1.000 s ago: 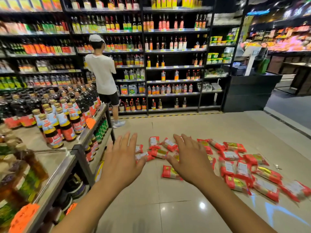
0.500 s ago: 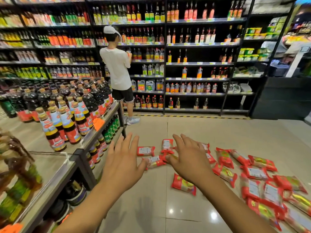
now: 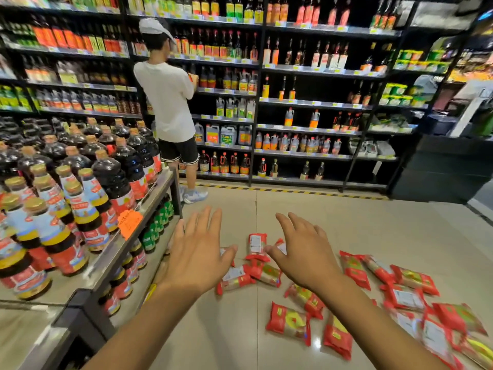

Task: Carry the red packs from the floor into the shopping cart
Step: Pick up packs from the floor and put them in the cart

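Holding our left hand (image 3: 198, 259) and right hand (image 3: 306, 252) out above the floor (image 3: 346, 231), we have the fingers (image 3: 214, 222) spread and released, gripping nothing; the red packs (image 3: 289, 327) lie scattered on the floor beneath and rightward.

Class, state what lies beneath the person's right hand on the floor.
Beneath the right hand lie red packs on the floor; one white-labelled pack is mostly covered by the hand.
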A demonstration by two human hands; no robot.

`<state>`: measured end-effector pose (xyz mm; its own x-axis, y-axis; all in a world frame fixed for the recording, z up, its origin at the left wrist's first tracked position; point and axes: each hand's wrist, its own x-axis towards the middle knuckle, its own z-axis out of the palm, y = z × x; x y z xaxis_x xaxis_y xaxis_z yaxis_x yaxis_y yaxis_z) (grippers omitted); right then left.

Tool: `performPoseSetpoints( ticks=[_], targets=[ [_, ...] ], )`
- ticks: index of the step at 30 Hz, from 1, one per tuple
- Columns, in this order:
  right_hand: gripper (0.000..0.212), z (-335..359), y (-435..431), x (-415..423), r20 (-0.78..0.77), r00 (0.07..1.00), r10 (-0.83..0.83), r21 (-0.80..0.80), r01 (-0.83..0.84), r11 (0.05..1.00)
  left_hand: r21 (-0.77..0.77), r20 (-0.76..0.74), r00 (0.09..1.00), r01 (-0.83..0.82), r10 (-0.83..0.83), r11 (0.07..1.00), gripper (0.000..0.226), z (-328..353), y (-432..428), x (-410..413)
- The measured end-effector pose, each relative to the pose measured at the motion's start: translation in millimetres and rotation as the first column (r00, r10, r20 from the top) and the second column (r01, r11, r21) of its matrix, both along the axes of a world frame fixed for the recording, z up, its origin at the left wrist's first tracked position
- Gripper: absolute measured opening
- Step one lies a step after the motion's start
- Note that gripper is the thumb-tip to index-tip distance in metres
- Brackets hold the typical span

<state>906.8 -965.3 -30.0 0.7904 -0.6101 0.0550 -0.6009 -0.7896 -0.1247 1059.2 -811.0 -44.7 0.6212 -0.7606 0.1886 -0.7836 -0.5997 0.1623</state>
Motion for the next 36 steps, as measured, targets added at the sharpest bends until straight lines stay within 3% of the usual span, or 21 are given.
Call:
performPoseSetpoints(
  ticks=[4,11,21,26,36],
  targets=[
    [0.077,-10,-29,39,-0.018,1.000,-0.021,0.025,0.021,0.999,0.061,-0.056,0.998,0.013,-0.010,0.998,0.087,-15,-30,48],
    [0.076,-32,-103,93,-0.041,0.997,-0.059,0.054,0.061,0.997,0.072,0.005,0.997,0.074,-0.075,0.995,0.080,-32,-103,105],
    [0.078,-91,-264,191,-0.071,0.996,-0.061,0.145,0.071,0.987,0.188,0.006,0.999,0.041,-0.043,0.981,0.087,-78,-246,192],
    [0.078,-127,-340,233,-0.088,0.995,-0.038,0.205,0.056,0.977,0.205,-0.049,0.998,0.038,-0.029,0.978,0.084,-110,-322,229],
    [0.080,-236,-446,276,-0.223,0.974,-0.037,0.311,0.107,0.944,0.387,-0.196,0.980,0.114,-0.039,0.915,0.082,-217,-425,274]
  ],
)
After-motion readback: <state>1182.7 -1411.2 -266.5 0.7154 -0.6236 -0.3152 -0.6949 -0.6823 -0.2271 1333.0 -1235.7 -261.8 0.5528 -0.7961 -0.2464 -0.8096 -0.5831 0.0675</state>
